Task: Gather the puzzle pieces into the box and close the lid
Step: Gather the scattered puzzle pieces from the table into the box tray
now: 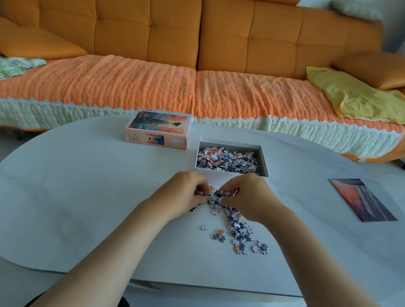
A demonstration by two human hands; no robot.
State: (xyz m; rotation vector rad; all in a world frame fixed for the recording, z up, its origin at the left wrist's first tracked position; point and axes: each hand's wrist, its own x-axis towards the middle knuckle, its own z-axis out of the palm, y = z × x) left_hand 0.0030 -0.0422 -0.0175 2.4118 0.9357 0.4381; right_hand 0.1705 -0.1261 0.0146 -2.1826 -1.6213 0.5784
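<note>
Pale oval tabletop (91, 204), orange sofa (147, 22) behind. Puzzle pieces (236, 229): loose heap mid-tabletop, trailing toward your near edge. Your left hand (185, 191) and right hand (247, 195): fingers curled round the heap's far end. Box (231, 175): open, just beyond your knuckles, right hand nearer. Lid (157, 130): left of box.

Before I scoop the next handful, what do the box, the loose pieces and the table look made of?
Box: likely cardboard, matte white, thin straight walls. Loose pieces: probably printed card, flat with die-cut tabs, some pale backs up. Table: smooth pale grey top with a faint sheen; stone, laminate or painted board, I cannot tell.
</note>
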